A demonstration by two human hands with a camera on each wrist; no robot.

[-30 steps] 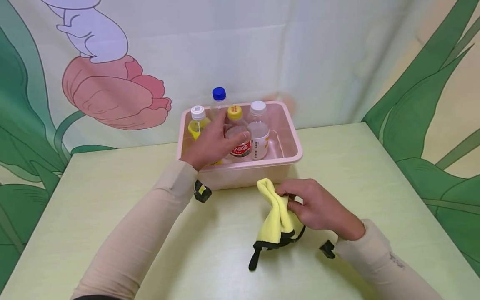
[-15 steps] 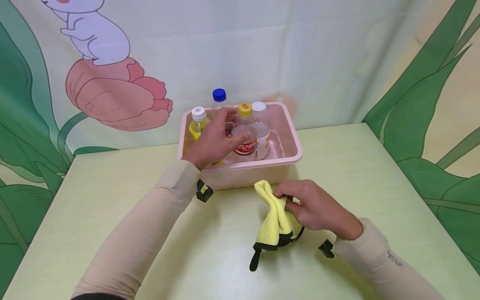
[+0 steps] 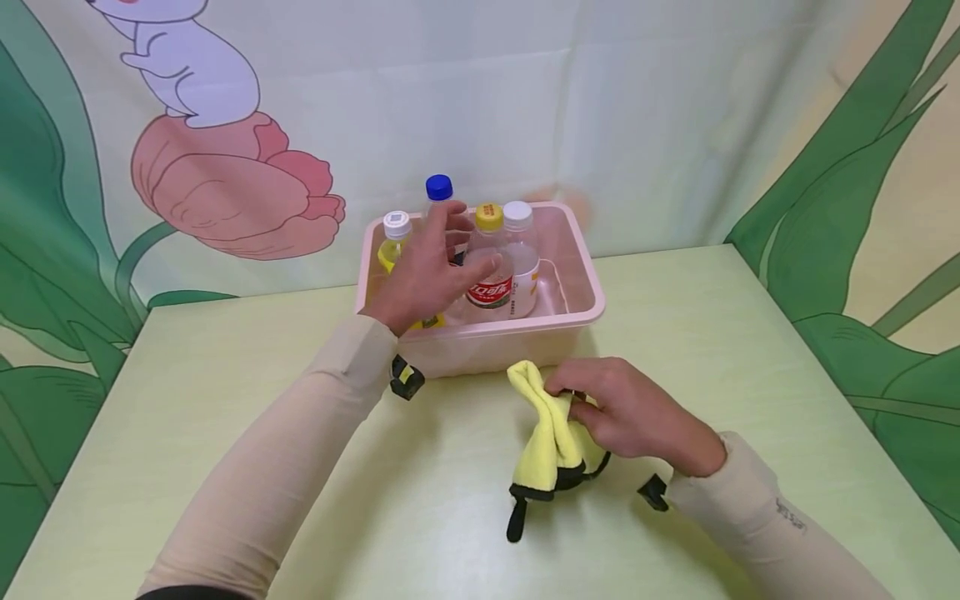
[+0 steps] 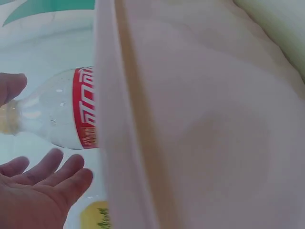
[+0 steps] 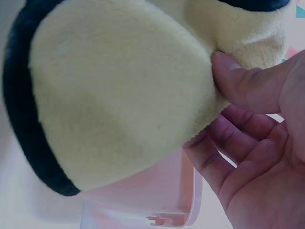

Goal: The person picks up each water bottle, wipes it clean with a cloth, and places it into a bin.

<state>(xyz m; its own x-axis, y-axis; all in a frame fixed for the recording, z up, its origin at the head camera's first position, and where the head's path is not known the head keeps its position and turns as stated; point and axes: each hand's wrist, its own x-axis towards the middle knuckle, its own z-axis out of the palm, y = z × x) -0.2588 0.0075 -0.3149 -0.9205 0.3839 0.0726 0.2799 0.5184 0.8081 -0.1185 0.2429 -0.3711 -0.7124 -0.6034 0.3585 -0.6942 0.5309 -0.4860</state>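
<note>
A clear plastic bottle with a yellow cap and red label (image 3: 491, 258) stands upright in the pink bin (image 3: 525, 326). My left hand (image 3: 427, 271) is over the bin beside this bottle, its fingers parted; in the left wrist view a gap shows between fingers and bottle (image 4: 57, 112). Low in front of the bin, my right hand (image 3: 626, 408) pinches a yellow cloth (image 3: 546, 442) with black trim and a black hanging loop. The right wrist view shows thumb and fingers gripping the folded cloth (image 5: 124, 95). The cloth hangs close to the table.
Around the yellow-capped bottle stand a blue-capped bottle (image 3: 438, 188), a white-capped bottle with a white label (image 3: 522, 267) and a yellow bottle with a white cap (image 3: 395, 233). The bin sits on a pale green table (image 3: 420, 517) near a printed curtain (image 3: 480, 100).
My left hand has let go of the yellow-capped bottle, which now stands a little farther right against the white-labelled one. The left fingers have spread. The right hand keeps its grip, shifting barely left.
</note>
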